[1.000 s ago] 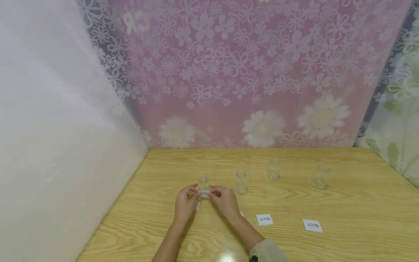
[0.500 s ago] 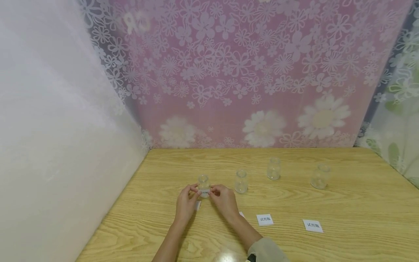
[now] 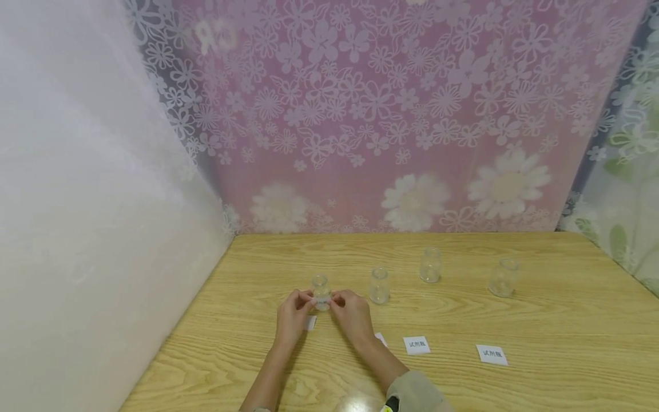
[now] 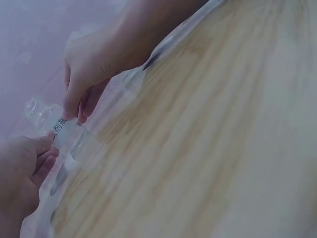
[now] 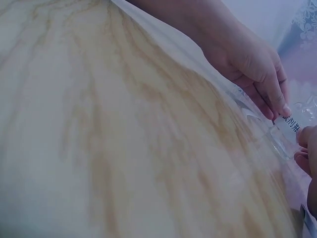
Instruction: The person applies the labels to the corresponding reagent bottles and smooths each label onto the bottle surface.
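Note:
A small clear glass bottle (image 3: 320, 282) stands upright on the table in the head view. Across its lower front lies a white label (image 3: 321, 302) with dark printed characters. My left hand (image 3: 293, 318) pinches the label's left end between thumb and finger, and my right hand (image 3: 354, 316) pinches the right end. The left wrist view shows the same label (image 4: 58, 127) stretched between the fingertips, against the glass. In the right wrist view the label (image 5: 291, 123) is partly covered by the thumbs. Whether it sticks to the glass cannot be told.
Three more clear bottles stand to the right: a near one (image 3: 379, 286), a farther one (image 3: 430, 265) and a rightmost one (image 3: 503, 278). Two printed labels (image 3: 416, 345) (image 3: 492, 355) lie in front. Near my forearms, white pieces (image 3: 310, 323) (image 3: 381, 339) are partly hidden.
The label has shifted slightly up and toward the bottle and now appears closer against its front. Both hands keep their pinch and have barely moved.

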`<state>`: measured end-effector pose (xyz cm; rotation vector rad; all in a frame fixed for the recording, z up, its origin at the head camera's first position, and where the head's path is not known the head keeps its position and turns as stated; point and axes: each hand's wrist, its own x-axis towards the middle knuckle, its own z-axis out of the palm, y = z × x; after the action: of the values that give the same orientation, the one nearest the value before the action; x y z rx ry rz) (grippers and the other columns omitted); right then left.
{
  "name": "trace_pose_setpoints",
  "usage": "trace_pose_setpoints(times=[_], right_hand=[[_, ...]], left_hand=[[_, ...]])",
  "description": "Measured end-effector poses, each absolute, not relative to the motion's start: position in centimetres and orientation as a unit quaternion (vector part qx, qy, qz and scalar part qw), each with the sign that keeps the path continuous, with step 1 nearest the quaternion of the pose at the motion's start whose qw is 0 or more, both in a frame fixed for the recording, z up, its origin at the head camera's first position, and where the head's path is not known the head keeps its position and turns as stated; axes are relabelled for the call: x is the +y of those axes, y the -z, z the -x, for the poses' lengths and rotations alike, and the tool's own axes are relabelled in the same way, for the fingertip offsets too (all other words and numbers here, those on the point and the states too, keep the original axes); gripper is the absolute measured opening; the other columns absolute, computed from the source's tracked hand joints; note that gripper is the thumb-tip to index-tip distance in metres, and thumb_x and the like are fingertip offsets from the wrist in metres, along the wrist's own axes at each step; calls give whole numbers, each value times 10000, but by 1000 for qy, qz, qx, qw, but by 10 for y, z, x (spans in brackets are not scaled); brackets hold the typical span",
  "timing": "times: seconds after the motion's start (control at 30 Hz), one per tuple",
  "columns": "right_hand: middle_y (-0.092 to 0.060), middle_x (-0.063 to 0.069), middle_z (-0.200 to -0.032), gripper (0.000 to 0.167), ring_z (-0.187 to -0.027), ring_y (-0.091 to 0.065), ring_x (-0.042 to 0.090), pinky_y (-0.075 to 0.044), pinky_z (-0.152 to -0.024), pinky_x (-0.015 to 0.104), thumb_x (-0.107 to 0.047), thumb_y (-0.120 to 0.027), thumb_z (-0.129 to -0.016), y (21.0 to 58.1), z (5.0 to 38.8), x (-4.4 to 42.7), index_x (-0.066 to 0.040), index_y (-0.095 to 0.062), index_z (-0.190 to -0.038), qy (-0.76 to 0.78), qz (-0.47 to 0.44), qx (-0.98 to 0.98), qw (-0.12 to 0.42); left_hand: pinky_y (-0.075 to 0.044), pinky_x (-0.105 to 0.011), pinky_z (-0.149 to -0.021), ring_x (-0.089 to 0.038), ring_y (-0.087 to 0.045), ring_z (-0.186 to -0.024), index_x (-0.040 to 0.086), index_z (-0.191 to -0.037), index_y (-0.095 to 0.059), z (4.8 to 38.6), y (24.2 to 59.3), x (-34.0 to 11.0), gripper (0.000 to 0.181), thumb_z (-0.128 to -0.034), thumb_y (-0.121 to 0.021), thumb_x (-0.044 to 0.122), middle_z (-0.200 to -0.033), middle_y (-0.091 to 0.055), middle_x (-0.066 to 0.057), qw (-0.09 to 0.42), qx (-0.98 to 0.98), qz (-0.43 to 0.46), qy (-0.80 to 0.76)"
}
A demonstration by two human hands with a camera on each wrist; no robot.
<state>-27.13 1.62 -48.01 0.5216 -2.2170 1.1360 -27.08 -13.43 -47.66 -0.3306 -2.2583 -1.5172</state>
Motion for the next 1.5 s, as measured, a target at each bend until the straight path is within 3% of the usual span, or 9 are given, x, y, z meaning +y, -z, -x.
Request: trace_pose_setpoints(times=[0.2, 0.3, 0.47, 0.63, 0.8, 0.97, 1.13, 1.3, 1.5], right_hand=[[-670, 142, -821, 238, -729, -662, 236, -526, -623, 229, -37, -715, -785, 479, 273, 18, 55, -613, -979, -461, -170, -833, 256], [-667, 145, -878, 324, -772, -658, 243, -529, -664, 259, -42, -693, -805, 478, 273, 19, 54, -600, -1100, -469, -170, -836, 230], [-636, 189, -1008, 314, -863, -642, 280, -525, -712, 292, -33, -671, -821, 477, 272, 19, 68, -592, -1108, -480, -184, -833, 206], [-580, 257, -1103, 316, -965, -601, 344, -513, -758, 318, 5, -638, -844, 477, 273, 19, 94, -519, -1123, -513, -203, -818, 164], [-525, 257, -1193, 372, -1070, -538, 364, -478, -836, 401, -26, -620, -862, 479, 274, 16, 20, -424, -1174, -538, -197, -815, 87], [-565, 190, -1073, 478, -929, -600, 293, -514, -753, 363, -230, -712, -819, 483, 274, 5, -3, -405, -1107, -480, -183, -845, 148], [-552, 185, -950, 493, -815, -619, 288, -525, -661, 275, -194, -761, -761, 481, 270, 0, 33, -403, -1013, -386, -195, -868, 243], [-563, 215, -1095, 439, -964, -598, 336, -520, -747, 349, -209, -720, -781, 475, 267, 7, -19, -423, -1044, -435, -193, -863, 170], [-568, 209, -1144, 318, -996, -591, 320, -504, -790, 344, -38, -650, -833, 474, 272, 20, -23, -468, -1094, -493, -228, -831, 122]], left_hand=[[-493, -323, -806, -355, -599, -959, -41, -852, -526, 272, 478, -136, 158, -815, -663, 30, -1019, -619, -233, 184, -795, 121, 565], [-489, -335, -817, -361, -593, -968, -68, -977, -519, 272, 479, -138, 235, -814, -665, 19, -1026, -613, -242, 178, -784, 129, 580], [-490, -333, -817, -334, -597, -962, -34, -1210, -555, 271, 478, -140, 404, -821, -651, 8, -1059, -615, -209, 175, -791, 142, 568], [-489, -351, -821, -342, -581, -987, -23, -1207, -571, 270, 478, -143, 374, -837, -623, -13, -1094, -602, -201, 160, -786, 150, 577], [-483, -322, -830, -350, -567, -1004, -13, -1195, -583, 270, 475, -143, 362, -836, -627, -7, -1105, -595, -201, 142, -773, 136, 603], [-493, -283, -801, -360, -558, -1013, -28, -1167, -590, 268, 470, -142, 351, -820, -643, -13, -1127, -584, -216, 106, -752, 100, 643], [-495, -267, -789, -323, -567, -1018, 10, -1166, -602, 273, 477, -144, 368, -808, -673, 57, -1132, -595, -181, 90, -744, 75, 658], [-504, -273, -772, -317, -575, -1006, 14, -1162, -610, 273, 479, -144, 363, -809, -676, 68, -1109, -605, -183, 92, -740, 72, 663], [-500, -251, -772, -304, -586, -985, 16, -1157, -617, 273, 481, -145, 366, -802, -683, 81, -1089, -617, -181, 101, -746, 79, 653]])
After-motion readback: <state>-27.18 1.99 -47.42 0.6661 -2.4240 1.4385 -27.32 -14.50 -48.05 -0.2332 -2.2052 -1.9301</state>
